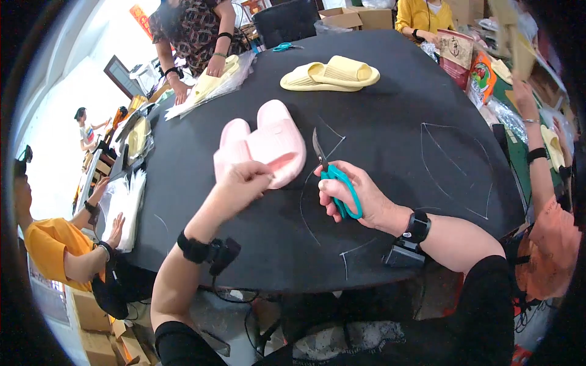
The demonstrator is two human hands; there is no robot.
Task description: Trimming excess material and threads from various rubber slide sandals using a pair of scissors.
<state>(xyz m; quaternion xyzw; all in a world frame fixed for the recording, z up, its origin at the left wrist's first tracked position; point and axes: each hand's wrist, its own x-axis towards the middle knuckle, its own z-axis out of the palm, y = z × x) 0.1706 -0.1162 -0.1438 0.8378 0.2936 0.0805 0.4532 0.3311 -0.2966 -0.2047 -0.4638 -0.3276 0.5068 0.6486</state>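
A pair of pink slippers (278, 131) lies side by side on the black table (378, 165). My left hand (241, 188) is closed over their near end, thumb and fingertips pinched together at the right slipper's edge. Whether it grips the edge or something small there I cannot make out. My right hand (366, 198) is wrapped round the teal handles of a pair of scissors (343, 190). The dark blades point up and away, a little apart from the pink pair. Farther back rests a pair of pale yellow slippers (329, 74), one partly on the other.
White chalk lines (427, 158) mark the tabletop. A second pair of scissors (285, 47) lies at the far edge. Co-workers stand around: one presses yellow slippers on clear bags (210, 85), another handles a stack of white bags (125, 207). Packages (458, 55) crowd the far right.
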